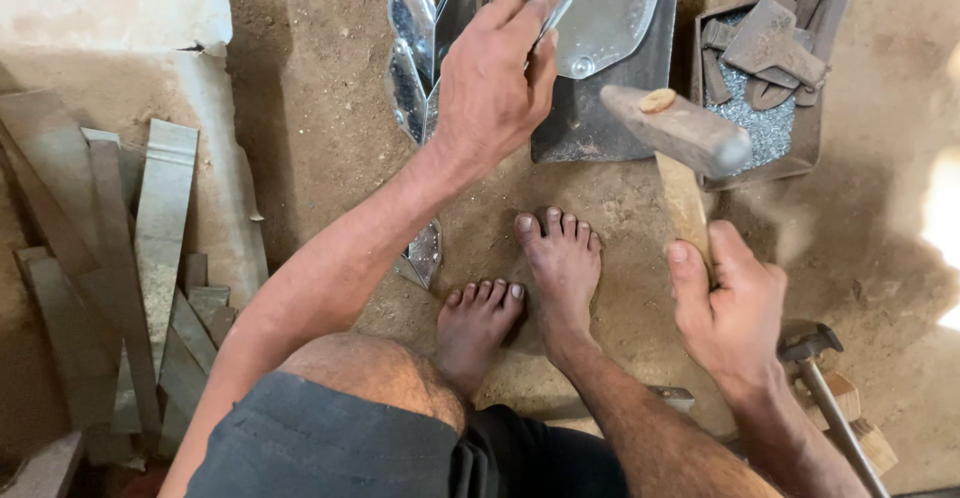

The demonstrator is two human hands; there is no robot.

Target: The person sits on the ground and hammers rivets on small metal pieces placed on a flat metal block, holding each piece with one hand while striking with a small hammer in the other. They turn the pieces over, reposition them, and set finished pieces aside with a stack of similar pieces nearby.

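Sat low over a brown dirt floor [330, 148]. Had a big pale slab [110, 8] lying at the far left corner. Had a heap of long grey metal strips [160, 218] just below it, piled over one another on the left.

Faced a flat dark metal plate [590, 118] lying on the dirt at the top middle. Saw a dark tray [803, 148] just to the right of that plate, filled with tiny grey bits and some flat rusty pieces.

Stood a row of shiny leaf-shaped metal pieces [412, 28] on edge, just to the left of the plate.

Pinched one shiny metal piece [605, 23] with the left hand [495, 83], thumb and fingers pressed together on its left edge. Held it flat over the dark plate, with round bumps showing at its ends.

Gripped a hammer [685, 133] with the right hand [730, 308], fingers wrapped tight around the wooden handle. Pointed its grey head over the gap between the plate and the tray, a bit blurry.

Rested two bare feet [555, 273] on the dirt between the two hands, toes touching side by side.

Left a second hammer [812, 343] lying at the bottom right, close beside the right wrist, on small wood blocks [850, 398].
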